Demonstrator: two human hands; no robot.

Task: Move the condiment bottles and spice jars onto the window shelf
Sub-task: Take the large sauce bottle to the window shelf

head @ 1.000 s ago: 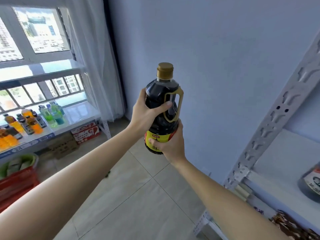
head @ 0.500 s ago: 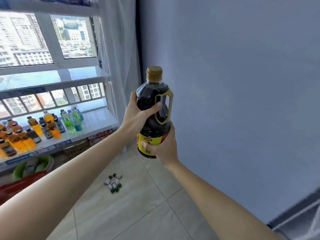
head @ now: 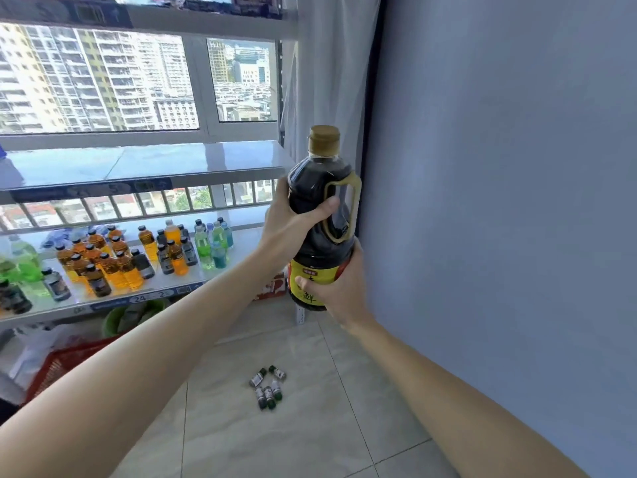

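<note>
Small shop or stockroom, drink bottles (head: pixel 113 260) massed on a price-tagged window shelf (head: pixel 151 298), red basket (head: pixel 58 367) beneath it

Bright window (head: pixel 100 77) daylight, shelf (head: pixel 144 163) glare — edges warped

Two bare forearms in view, no sleeves visible up to the frame edge. Left hand (head: pixel 287 224) at about 12 o'clock of centre, right hand (head: pixel 341 291) just below it at 1 o'clock. No gloves, rings, watch or wristbands seen. Nails short, unpainted. Left forearm enters from 8 o'clock, right from 5 o'clock.
</note>
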